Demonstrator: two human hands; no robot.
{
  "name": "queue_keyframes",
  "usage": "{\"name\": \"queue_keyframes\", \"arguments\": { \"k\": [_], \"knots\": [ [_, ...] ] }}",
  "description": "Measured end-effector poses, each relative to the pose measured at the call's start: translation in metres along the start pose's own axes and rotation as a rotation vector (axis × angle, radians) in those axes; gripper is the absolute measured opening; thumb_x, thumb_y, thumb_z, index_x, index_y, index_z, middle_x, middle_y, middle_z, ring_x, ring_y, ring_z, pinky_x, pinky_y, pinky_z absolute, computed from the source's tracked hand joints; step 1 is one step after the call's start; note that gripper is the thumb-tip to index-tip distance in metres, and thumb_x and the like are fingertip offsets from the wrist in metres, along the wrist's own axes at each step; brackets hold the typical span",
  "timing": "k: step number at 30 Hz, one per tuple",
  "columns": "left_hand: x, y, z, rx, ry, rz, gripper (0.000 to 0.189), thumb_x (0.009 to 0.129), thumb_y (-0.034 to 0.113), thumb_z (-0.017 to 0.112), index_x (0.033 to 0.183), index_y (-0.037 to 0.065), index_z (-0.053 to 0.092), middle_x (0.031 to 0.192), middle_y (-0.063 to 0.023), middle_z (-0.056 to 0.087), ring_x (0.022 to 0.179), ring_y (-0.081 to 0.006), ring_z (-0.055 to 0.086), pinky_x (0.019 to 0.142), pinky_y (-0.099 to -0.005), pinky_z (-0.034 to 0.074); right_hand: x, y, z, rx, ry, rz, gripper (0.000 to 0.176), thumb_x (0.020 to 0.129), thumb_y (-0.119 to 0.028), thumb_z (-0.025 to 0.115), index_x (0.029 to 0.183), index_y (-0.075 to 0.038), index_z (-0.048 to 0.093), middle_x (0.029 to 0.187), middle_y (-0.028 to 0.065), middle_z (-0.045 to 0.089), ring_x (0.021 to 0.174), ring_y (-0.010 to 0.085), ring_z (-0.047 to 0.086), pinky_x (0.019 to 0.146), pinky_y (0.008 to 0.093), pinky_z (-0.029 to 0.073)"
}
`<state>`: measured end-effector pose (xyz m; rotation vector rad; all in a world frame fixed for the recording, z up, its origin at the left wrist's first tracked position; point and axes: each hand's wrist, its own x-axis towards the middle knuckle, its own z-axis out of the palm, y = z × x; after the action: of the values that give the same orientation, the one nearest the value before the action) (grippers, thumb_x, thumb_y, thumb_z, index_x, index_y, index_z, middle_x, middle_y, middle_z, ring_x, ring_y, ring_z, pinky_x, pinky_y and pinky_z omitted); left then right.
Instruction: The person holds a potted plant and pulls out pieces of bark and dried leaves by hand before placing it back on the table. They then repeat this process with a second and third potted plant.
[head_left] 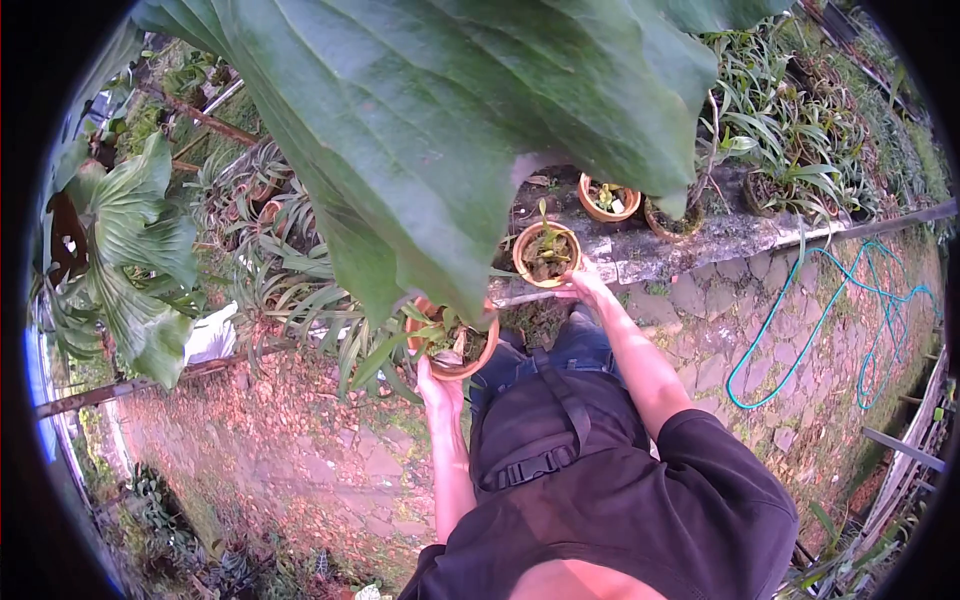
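Observation:
My left hand (pixel 438 386) is closed on the near rim of a terracotta pot (pixel 462 372) with a broad-leaved plant in it. A large green leaf (pixel 450 130) close to the camera hides part of this pot's far side. Further forward and to the right, my right hand (pixel 585 284) grips the near edge of a smaller terracotta pot (pixel 524 268). Dark growing medium and a small upright green shoot show inside that one. The fingers of both hands are partly hidden by the pots.
Another small pot (pixel 606 213) stands on the ledge (pixel 640 262) ahead, beside a mossy pot (pixel 672 232). Strappy plants crowd both sides. A teal hose (pixel 775 390) lies looped on the stone paving (pixel 690 300) at right. A metal rail (pixel 880 224) runs along the bed.

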<state>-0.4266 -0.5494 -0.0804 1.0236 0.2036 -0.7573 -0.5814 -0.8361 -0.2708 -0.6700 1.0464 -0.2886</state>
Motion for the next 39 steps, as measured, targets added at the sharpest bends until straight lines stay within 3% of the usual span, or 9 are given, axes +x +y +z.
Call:
{"name": "queue_keyframes", "arguments": {
  "k": [8, 10, 14, 22, 25, 29, 33, 36, 39],
  "knots": [
    [-0.021, -0.019, 0.011, 0.009, -0.031, -0.032, 0.054, 0.106, 0.037, 0.037, 0.149, 0.006, 0.031, 0.144, -0.018, 0.047, 0.126, -0.0348, 0.054, 0.102, -0.0552, 0.05, -0.021, -0.001, -0.029, -0.033, 0.08, -0.08, 0.045, 0.098, -0.009, 0.055, 0.141, -0.018, 0.043, 0.114, 0.0113, 0.066, 0.081, 0.0248, 0.073, 0.058, 0.0349, 0.065],
    [-0.014, -0.033, 0.007, -0.032, -0.077, -0.105, 0.055, 0.107, 0.039, 0.034, 0.151, 0.007, 0.027, 0.146, -0.0185, 0.044, 0.128, -0.0355, 0.052, 0.101, -0.0566, 0.051, -0.043, -0.014, -0.04, -0.012, 0.095, -0.107, 0.041, 0.096, -0.003, 0.049, 0.136, -0.015, 0.048, 0.094, 0.0122, 0.066, 0.07, 0.0267, 0.072, 0.056, 0.0379, 0.065],
    [0.007, -0.07, 0.014, -0.017, -0.195, -0.213, 0.056, 0.108, 0.041, 0.029, 0.153, 0.009, 0.024, 0.15, -0.0195, 0.04, 0.132, -0.0361, 0.05, 0.099, -0.0563, 0.053, -0.067, -0.037, -0.073, -0.008, 0.088, -0.111, 0.047, 0.094, -0.001, 0.048, 0.138, -0.016, 0.047, 0.096, 0.0142, 0.068, 0.066, 0.0276, 0.072, 0.055, 0.0367, 0.065],
    [0.07, -0.167, 0.049, -0.038, -0.312, -0.377, 0.073, 0.101, 0.058, 0.035, 0.154, 0.01, 0.02, 0.149, -0.0201, 0.04, 0.128, -0.038, 0.053, 0.095, -0.0539, 0.057, -0.071, -0.039, -0.129, 0.035, 0.195, -0.01, 0.067, 0.083, 0.006, 0.044, 0.146, -0.015, 0.036, 0.104, 0.0229, 0.068, 0.067, 0.0354, 0.073, 0.053, 0.0375, 0.064],
    [0.088, -0.188, 0.053, -0.037, -0.261, -0.362, 0.073, 0.101, 0.058, 0.035, 0.153, 0.01, 0.02, 0.148, -0.0199, 0.041, 0.128, -0.0372, 0.054, 0.095, -0.0522, 0.057, -0.071, -0.041, -0.136, -0.012, 0.226, 0.07, 0.071, 0.084, 0.006, 0.046, 0.149, -0.017, 0.031, 0.098, 0.0203, 0.07, 0.069, 0.032, 0.073, 0.054, 0.0371, 0.064],
    [0.106, -0.188, 0.063, 0.056, -0.236, -0.28, 0.065, 0.103, 0.053, 0.034, 0.153, 0.015, 0.021, 0.148, -0.0185, 0.042, 0.125, -0.0376, 0.056, 0.096, -0.0531, 0.057, -0.054, -0.037, -0.132, -0.038, 0.167, 0.092, 0.06, 0.088, 0.005, 0.044, 0.144, -0.017, 0.04, 0.105, 0.0212, 0.068, 0.07, 0.034, 0.073, 0.054, 0.038, 0.064],
    [0.134, -0.19, 0.055, 0.055, -0.176, -0.244, 0.059, 0.104, 0.047, 0.035, 0.152, 0.015, 0.022, 0.147, -0.0186, 0.043, 0.125, -0.0393, 0.055, 0.097, -0.056, 0.055, -0.041, -0.043, -0.111, -0.087, 0.134, 0.079, 0.053, 0.093, 0.0, 0.048, 0.142, -0.02, 0.04, 0.103, 0.0138, 0.068, 0.072, 0.0287, 0.074, 0.056, 0.0372, 0.065],
    [0.15, -0.194, 0.042, -0.053, -0.201, -0.273, 0.06, 0.104, 0.045, 0.043, 0.154, 0.022, 0.021, 0.153, -0.0139, 0.035, 0.132, -0.0357, 0.049, 0.098, -0.0568, 0.053, -0.033, -0.048, -0.1, -0.065, 0.07, 0.066, 0.057, 0.093, 0.0, 0.049, 0.145, -0.021, 0.037, 0.105, 0.0141, 0.068, 0.072, 0.0286, 0.074, 0.056, 0.0369, 0.065],
    [0.16, -0.207, 0.023, -0.084, -0.162, -0.276, 0.047, 0.106, 0.037, 0.042, 0.148, 0.02, 0.032, 0.146, -0.0144, 0.045, 0.122, -0.034, 0.057, 0.096, -0.0556, 0.055, -0.022, -0.051, -0.092, -0.114, 0.044, 0.038, 0.059, 0.093, -0.001, 0.05, 0.147, -0.018, 0.033, 0.105, 0.0138, 0.067, 0.073, 0.0279, 0.073, 0.056, 0.0367, 0.065]
  ]
}}
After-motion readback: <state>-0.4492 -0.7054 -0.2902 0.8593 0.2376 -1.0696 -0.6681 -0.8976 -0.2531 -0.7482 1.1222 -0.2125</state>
